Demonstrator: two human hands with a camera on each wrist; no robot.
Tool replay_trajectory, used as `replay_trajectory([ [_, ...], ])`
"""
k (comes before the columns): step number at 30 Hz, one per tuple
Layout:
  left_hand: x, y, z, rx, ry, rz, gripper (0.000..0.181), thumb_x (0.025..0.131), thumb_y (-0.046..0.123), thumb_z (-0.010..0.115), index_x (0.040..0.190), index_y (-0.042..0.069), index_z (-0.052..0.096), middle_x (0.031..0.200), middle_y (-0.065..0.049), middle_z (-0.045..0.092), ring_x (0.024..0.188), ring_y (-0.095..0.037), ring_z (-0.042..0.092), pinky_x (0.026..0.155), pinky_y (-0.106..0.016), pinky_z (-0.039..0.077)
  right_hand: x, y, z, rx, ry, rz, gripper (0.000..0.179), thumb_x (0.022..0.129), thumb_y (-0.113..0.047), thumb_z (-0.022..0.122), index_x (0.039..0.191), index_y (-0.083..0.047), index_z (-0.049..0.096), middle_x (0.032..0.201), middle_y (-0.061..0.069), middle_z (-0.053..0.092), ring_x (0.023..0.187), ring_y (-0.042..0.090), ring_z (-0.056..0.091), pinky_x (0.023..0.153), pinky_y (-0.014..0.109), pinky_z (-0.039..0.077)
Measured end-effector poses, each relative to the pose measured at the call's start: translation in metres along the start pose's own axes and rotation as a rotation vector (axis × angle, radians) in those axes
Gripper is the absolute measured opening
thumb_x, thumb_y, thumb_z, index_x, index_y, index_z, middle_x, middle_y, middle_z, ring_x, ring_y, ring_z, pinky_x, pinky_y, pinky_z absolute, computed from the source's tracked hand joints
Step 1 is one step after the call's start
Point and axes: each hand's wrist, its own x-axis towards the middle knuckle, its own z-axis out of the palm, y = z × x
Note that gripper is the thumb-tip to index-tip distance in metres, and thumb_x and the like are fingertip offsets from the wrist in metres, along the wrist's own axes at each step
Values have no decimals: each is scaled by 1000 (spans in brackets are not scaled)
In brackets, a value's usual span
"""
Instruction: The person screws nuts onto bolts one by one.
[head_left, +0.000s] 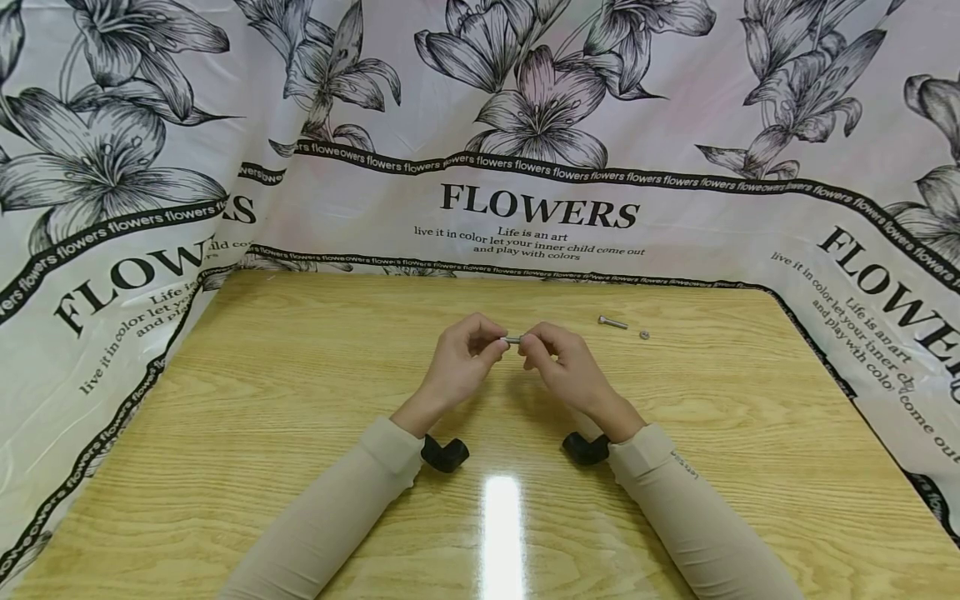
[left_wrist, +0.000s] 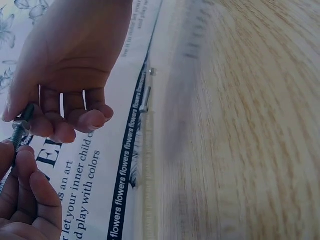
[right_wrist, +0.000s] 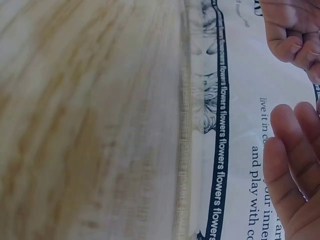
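In the head view my left hand (head_left: 459,360) and right hand (head_left: 567,371) meet above the table around a small metal bolt (head_left: 513,340). The left wrist view shows the bolt's threaded shank (left_wrist: 18,137) pinched between the thumb and fingers of the left hand (left_wrist: 30,210). A hex nut (left_wrist: 21,124) sits around the shank, and the right hand (left_wrist: 75,60) has its thumb and index finger at this nut, the other fingers loosely bent. In the right wrist view, parts of the right hand (right_wrist: 295,175) and left hand (right_wrist: 295,30) show; the bolt is out of frame.
A second bolt (head_left: 612,322) and a loose nut (head_left: 644,335) lie on the wooden table (head_left: 300,358), beyond the right hand. Flower-printed cloth (head_left: 360,208) hangs along the back and both sides. Black wrist mounts (head_left: 445,455) show below the hands.
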Motion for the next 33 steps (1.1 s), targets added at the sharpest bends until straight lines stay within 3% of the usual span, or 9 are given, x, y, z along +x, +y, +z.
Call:
replay_trajectory([
  [4,0,0,0,-7,5,6,9,92,3,63,100,2,64,91,-6,66,80,-25,63,70,-31,53,-1,0,-1,9,-1,4,18,99,-21,55,108,-6,59,89,8,64,75,16,61,67,38,50],
  [8,0,0,-1,-14,7,15,9,91,2,63,100,3,64,91,-7,66,80,-28,63,70,-31,53,-1,-1,0,26,6,-42,27,92,-11,64,116,-7,53,97,8,65,77,18,63,69,38,51],
  [12,0,-1,-1,-7,2,17,8,92,3,63,100,4,64,91,-6,67,79,-25,63,69,-30,53,-1,-1,1,53,10,-90,22,93,-5,61,113,-4,54,91,12,65,74,23,64,66,37,51],
  [16,-1,-1,-1,0,1,14,8,91,3,63,100,5,64,91,-6,67,78,-20,62,69,-30,53,0,0,1,32,12,-47,9,99,-14,54,104,-11,61,87,10,64,73,18,62,64,37,50],
  [22,0,-2,0,4,-1,11,8,92,3,63,99,5,64,91,-5,67,77,-17,62,69,-30,53,0,2,1,10,1,-4,20,102,-23,48,97,-12,64,89,11,63,75,14,61,66,36,51],
  [25,0,-2,0,0,6,16,8,91,3,63,99,4,64,90,-5,66,76,-17,61,68,-30,52,-1,0,0,14,2,-3,13,99,-18,53,106,-8,60,94,12,64,79,16,62,68,34,51],
  [28,1,-2,0,-5,9,22,8,91,2,63,100,3,64,89,-5,66,76,-19,61,67,-30,52,-1,-8,-1,34,4,-17,21,94,-9,62,112,-6,54,98,12,65,84,20,64,71,35,51],
  [33,0,-2,0,-10,1,20,9,91,3,63,100,2,64,90,-6,66,77,-23,62,68,-31,53,-2,-26,-3,60,-5,-111,23,89,6,61,109,4,50,92,15,62,77,30,63,69,37,52],
])
